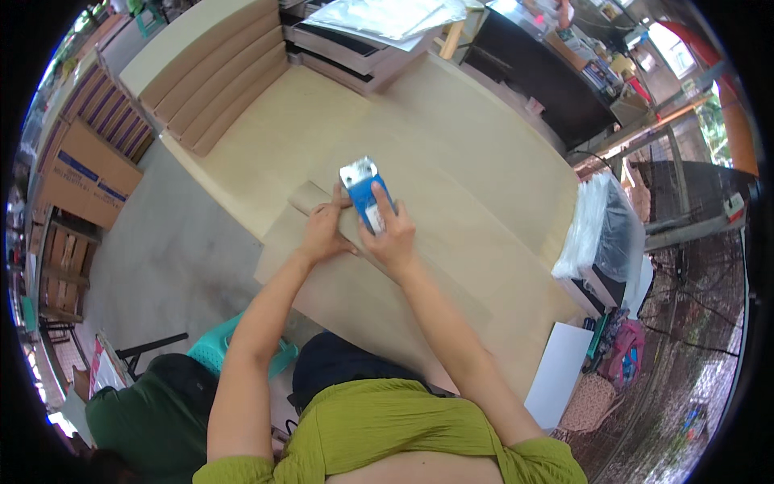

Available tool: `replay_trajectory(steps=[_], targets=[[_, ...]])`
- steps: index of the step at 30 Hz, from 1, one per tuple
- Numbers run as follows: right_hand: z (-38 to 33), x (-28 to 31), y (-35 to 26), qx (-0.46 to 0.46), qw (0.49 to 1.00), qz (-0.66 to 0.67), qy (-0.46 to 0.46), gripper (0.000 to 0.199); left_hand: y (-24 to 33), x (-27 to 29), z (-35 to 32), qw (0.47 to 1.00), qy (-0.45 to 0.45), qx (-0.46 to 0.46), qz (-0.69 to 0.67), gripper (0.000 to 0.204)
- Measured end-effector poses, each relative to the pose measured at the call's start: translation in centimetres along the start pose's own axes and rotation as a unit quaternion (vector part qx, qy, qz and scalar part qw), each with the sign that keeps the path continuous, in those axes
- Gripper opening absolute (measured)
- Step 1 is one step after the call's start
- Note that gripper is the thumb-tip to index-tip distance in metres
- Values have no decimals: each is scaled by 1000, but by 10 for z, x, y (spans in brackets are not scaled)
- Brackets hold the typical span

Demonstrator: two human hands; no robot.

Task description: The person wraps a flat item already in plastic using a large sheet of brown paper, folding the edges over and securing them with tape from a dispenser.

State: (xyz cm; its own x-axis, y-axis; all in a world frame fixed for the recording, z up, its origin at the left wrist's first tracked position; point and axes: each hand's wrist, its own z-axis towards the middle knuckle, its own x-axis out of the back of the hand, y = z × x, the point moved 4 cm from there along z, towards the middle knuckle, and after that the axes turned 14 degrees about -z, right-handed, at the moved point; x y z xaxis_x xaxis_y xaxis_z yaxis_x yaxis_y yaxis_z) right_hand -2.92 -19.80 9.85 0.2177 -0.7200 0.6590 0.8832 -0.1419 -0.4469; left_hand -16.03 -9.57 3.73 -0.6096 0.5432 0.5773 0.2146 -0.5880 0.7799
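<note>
My right hand [390, 238] is wrapped round a blue handheld tool [364, 196] with a shiny silver end, index finger stretched along its top. I cannot make out its exact kind. It is over a brown paper or cardboard sheet [355, 298] on the table. Just left of the tool, my left hand [324, 233] presses down on the sheet, thumb and index finger spread apart. A small folded brown piece [309, 198] lies by its fingertips. Whether the tool touches the sheet cannot be made out.
Padded brown panels [218, 73] stand at the far left of the table [451, 129], beside stacked trays [339, 60] topped with plastic. Plastic-wrapped boxes [597, 242] and a white sheet [558, 375] lie along the right. A teal plastic stool [214, 343] stands at lower left.
</note>
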Motion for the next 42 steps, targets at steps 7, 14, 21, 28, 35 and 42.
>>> replay_trajectory(steps=[7,14,21,28,35,42], targets=[[-137,151,78,-56,989,-136,-14,88,20,-3,-8,959,-108,-140,223,101],[-225,278,179,-248,886,-389,-42,86,40,1,-1,961,-154,-112,203,81],[-329,328,180,-353,763,-523,-136,71,34,21,32,952,-141,-123,244,60],[-313,157,57,-680,580,443,-65,61,65,-60,185,972,-107,-173,117,58],[-204,63,64,-715,481,505,39,72,28,-128,245,901,-400,50,158,69],[-145,108,164,-644,646,393,120,68,28,-67,162,940,-267,192,91,80]])
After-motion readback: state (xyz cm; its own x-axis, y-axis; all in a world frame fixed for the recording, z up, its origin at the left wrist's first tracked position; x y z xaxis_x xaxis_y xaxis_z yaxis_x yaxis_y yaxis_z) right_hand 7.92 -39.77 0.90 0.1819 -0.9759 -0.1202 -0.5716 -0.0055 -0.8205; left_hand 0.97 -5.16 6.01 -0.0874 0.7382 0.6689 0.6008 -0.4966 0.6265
